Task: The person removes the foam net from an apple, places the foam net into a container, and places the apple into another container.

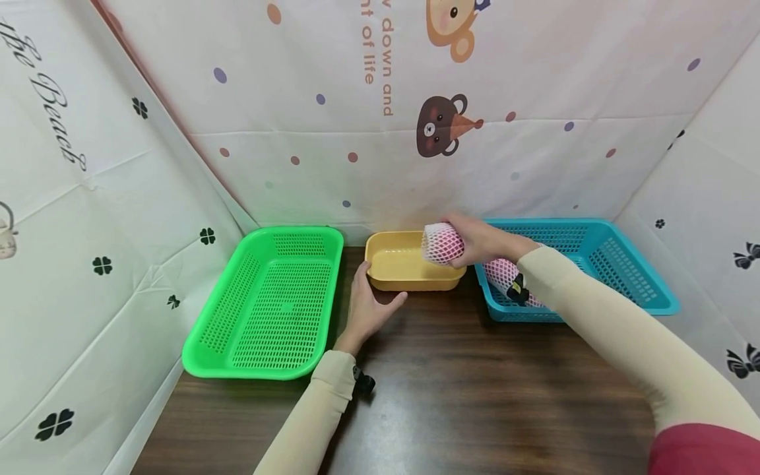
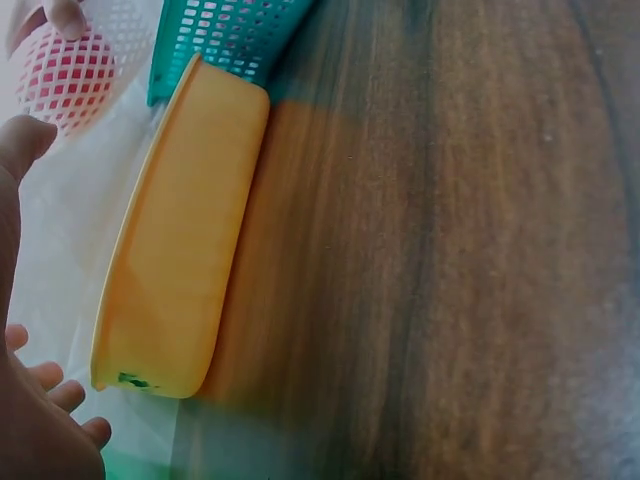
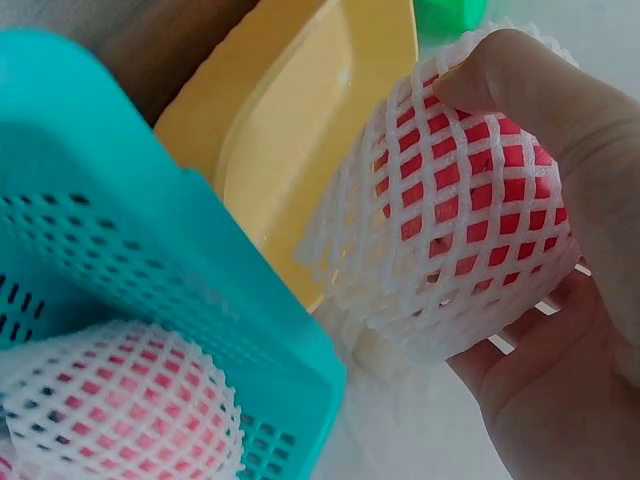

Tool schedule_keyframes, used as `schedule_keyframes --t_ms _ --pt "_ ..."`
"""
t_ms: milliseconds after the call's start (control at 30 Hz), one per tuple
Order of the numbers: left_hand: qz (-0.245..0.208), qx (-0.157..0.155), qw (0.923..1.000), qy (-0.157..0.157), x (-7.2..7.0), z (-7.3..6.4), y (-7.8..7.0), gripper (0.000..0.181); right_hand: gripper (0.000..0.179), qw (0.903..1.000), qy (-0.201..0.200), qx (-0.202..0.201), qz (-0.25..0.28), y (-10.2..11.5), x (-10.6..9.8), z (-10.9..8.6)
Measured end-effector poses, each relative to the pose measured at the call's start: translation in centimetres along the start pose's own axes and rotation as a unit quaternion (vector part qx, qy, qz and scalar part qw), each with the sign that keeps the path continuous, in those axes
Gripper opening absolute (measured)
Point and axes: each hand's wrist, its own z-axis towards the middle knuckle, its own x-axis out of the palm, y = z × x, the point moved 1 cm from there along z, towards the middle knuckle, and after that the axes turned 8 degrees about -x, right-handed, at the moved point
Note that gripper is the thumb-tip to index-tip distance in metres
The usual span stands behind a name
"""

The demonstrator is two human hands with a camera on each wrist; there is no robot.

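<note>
My right hand (image 1: 483, 239) grips a red round object in a white foam net (image 1: 443, 244), with thumb and fingers curled round it. It is held above the right end of a yellow plastic box (image 1: 394, 265); the right wrist view shows the red through the net's mesh (image 3: 470, 200). My left hand (image 1: 363, 311) is by the box's left end, thumb spread away from the loosely extended fingers. Whether its fingertips touch the rim I cannot tell. In the blue basket (image 1: 644, 280), another netted red object (image 3: 140, 405) lies near the left side, partly hidden by my right wrist.
A green perforated basket (image 1: 279, 310) stands to the left of the box on the dark wooden table (image 1: 463, 396). Behind everything hangs a white printed cloth (image 1: 285, 99), with more cloth at both sides. Each wrist wears a small black camera.
</note>
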Motion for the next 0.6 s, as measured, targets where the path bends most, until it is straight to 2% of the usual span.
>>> schedule_keyframes --t_ms 200,400,600 --pt "-0.008 0.002 0.9999 0.012 0.1 -0.5 0.0 0.106 0.092 0.9997 -0.002 -0.020 -0.010 0.6 0.9 -0.1" --pt "-0.014 0.002 0.9998 0.013 0.1 -0.9 0.4 0.106 0.094 0.9999 0.009 -0.006 -0.008 1.1 1.9 -0.4" --pt "-0.018 -0.006 0.9998 0.011 -0.1 -1.3 0.8 0.109 0.093 0.9999 0.010 -0.010 -0.004 1.6 2.8 -0.5"
